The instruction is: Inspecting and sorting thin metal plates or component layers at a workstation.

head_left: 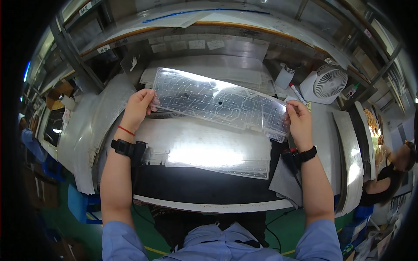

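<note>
A clear, flexible plastic sheet point(204, 98) printed with fine circuit lines and dots is stretched between my two hands above the bench. My left hand point(141, 104) pinches its left edge, and my right hand point(298, 119) grips its right end, which sits lower. Light glares off its upper edge. Beneath it lies a stack of similar silvery sheets point(209, 145) on a black mat point(196, 185). Behind the held sheet rests another pile of sheets point(244, 67), partly hidden by it.
More sheet stacks flank me at left point(89, 139) and right point(348, 152). A white fan point(326, 85), a white bottle point(284, 76) and a marker point(297, 92) stand at the back right. A grey cloth point(287, 178) lies near the front edge. A shelf point(209, 26) spans the back. A person point(387, 174) is at far right.
</note>
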